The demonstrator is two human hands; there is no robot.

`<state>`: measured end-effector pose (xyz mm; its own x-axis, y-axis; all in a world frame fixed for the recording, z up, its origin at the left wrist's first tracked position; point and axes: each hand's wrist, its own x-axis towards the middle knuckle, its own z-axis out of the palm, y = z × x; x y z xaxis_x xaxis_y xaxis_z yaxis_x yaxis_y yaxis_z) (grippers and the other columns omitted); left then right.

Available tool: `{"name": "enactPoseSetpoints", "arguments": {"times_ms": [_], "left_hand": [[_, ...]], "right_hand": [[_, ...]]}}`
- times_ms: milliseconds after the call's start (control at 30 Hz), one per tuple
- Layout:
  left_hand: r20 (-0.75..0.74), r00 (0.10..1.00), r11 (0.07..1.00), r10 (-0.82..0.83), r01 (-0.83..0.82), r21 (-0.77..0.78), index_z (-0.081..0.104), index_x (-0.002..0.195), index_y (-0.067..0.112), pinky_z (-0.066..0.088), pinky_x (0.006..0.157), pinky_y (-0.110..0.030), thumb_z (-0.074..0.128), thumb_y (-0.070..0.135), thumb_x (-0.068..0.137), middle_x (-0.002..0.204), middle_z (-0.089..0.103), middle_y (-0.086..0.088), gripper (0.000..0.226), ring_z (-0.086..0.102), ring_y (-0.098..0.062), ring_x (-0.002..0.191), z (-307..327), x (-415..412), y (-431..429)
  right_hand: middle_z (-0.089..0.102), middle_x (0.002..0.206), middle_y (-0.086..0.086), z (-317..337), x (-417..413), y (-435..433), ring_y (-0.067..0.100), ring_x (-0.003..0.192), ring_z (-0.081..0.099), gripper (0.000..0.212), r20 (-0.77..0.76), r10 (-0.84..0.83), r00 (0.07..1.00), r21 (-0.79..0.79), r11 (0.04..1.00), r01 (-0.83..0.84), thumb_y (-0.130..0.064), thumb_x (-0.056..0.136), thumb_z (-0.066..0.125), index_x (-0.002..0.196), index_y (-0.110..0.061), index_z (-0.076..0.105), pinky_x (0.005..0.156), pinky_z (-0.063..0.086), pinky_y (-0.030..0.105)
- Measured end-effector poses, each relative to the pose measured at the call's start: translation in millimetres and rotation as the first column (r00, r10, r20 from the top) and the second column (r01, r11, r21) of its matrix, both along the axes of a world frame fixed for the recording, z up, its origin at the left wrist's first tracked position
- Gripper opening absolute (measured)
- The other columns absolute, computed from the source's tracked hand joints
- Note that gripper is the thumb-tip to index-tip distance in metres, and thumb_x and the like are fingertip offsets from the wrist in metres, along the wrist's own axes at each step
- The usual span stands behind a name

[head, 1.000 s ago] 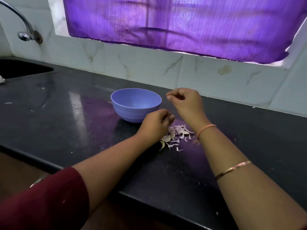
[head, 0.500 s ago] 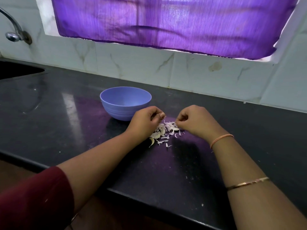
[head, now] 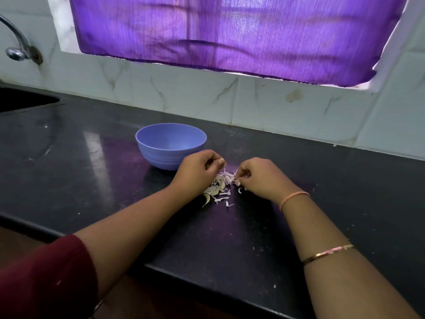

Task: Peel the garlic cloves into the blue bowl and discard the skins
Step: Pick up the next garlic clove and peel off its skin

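Head view: garlic skins (head: 218, 188) lie piled on the countertop (head: 92, 180), just beside the blue bowl (head: 161, 156). Right hand (head: 258, 178) pinches skins; left hand (head: 197, 172) is curled, contents hidden. Step: gathering skins; next, sweep every scrap together for disposal

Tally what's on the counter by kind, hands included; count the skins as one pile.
Blue bowl: 1
Pile of garlic skins: 1
Hands: 2 (left hand, right hand)
Total: 4
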<state>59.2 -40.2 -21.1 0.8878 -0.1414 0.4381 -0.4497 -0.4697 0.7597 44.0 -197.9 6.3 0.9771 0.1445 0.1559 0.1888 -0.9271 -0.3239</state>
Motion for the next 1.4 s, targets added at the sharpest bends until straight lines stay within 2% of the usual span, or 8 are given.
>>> {"name": "enactPoseSetpoints", "arguments": {"times_ms": [100,200,400,533,733,1000,1300,1400], "left_hand": [[0.0,1.0,1.0,-0.001,0.001,-0.009,0.063,0.083,0.02,0.05,0.064,-0.027,0.056,0.021,0.092,0.07,0.065,0.005,0.012,0.058,-0.012,0.063,-0.3,0.1,0.3],[-0.001,1.0,1.0,0.001,-0.001,-0.019,0.064,0.084,0.02,0.053,0.067,-0.034,0.056,0.022,0.092,0.075,0.068,-0.003,0.012,0.063,-0.023,0.07,-0.1,0.3,-0.3],[0.0,1.0,1.0,0.0,0.0,-0.014,0.064,0.085,0.019,0.05,0.063,-0.026,0.056,0.022,0.092,0.074,0.067,-0.002,0.012,0.059,-0.015,0.064,-0.2,0.2,0.1],[0.011,1.0,1.0,0.003,-0.003,-0.004,0.062,0.08,0.023,0.044,0.055,-0.016,0.056,0.022,0.092,0.069,0.064,0.003,0.013,0.054,-0.006,0.059,-0.7,0.9,0.4],[0.018,1.0,1.0,-0.012,0.013,-0.011,0.063,0.084,0.02,0.042,0.052,-0.008,0.056,0.021,0.092,0.067,0.061,0.009,0.011,0.053,-0.003,0.057,-0.4,1.3,0.4],[0.014,1.0,1.0,-0.008,0.008,-0.011,0.063,0.084,0.02,0.045,0.055,-0.011,0.056,0.021,0.092,0.069,0.063,0.008,0.011,0.055,-0.003,0.059,-1.4,1.6,0.8],[0.003,1.0,0.999,-0.007,0.007,-0.036,0.064,0.084,0.02,0.053,0.066,-0.029,0.056,0.021,0.092,0.076,0.068,-0.003,0.011,0.062,-0.016,0.067,-1.4,1.5,0.4],[-0.002,1.0,0.999,-0.009,0.009,-0.038,0.064,0.085,0.02,0.054,0.068,-0.03,0.056,0.021,0.092,0.076,0.067,0.0,0.011,0.061,-0.013,0.068,-1.0,1.0,0.2]], "right_hand": [[0.061,0.073,-0.006,1.5,0.2,-0.4,0.016,0.074,0.058,0.012,0.085,0.01,0.996,0.102,0.995,-0.019,-0.013,0.085,0.057,0.083,-0.018,0.068,0.068,0.043,0.025],[0.063,0.065,-0.002,5.0,-1.2,0.8,0.016,0.064,0.063,0.01,0.101,-0.008,0.995,0.367,0.93,-0.03,-0.009,0.083,0.057,0.079,-0.014,0.065,0.065,0.049,0.027],[0.066,0.066,0.004,4.0,-1.2,0.7,0.015,0.059,0.062,0.014,0.02,0.017,1.0,0.571,0.82,-0.025,-0.009,0.086,0.053,0.076,-0.01,0.062,0.054,0.048,0.024],[0.067,0.063,0.003,1.8,-1.6,-1.1,0.015,0.058,0.063,0.013,0.077,0.01,0.997,0.527,0.849,-0.049,-0.016,0.082,0.068,0.073,-0.012,0.06,0.058,0.052,0.026],[0.067,0.064,0.003,1.3,-1.6,-1.4,0.011,0.056,0.063,0.013,0.072,0.014,0.997,0.501,0.864,-0.048,-0.008,0.083,0.066,0.082,-0.011,0.053,0.062,0.054,0.028],[0.07,0.081,0.004,3.0,-0.3,-2.0,0.018,0.077,0.065,0.003,0.117,-0.002,0.993,0.294,0.955,-0.033,-0.012,0.08,0.07,0.082,-0.014,0.07,0.078,0.054,0.034],[0.058,0.075,-0.006,5.1,-3.6,1.0,0.011,0.07,0.054,0.01,0.102,0.042,0.994,0.196,0.979,-0.062,-0.007,0.082,0.063,0.079,-0.016,0.064,0.062,0.043,0.019],[0.06,0.073,-0.004,5.1,-2.8,1.8,0.013,0.069,0.056,0.008,0.105,0.033,0.994,0.218,0.974,-0.055,-0.008,0.081,0.063,0.079,-0.016,0.064,0.064,0.044,0.022]]}}
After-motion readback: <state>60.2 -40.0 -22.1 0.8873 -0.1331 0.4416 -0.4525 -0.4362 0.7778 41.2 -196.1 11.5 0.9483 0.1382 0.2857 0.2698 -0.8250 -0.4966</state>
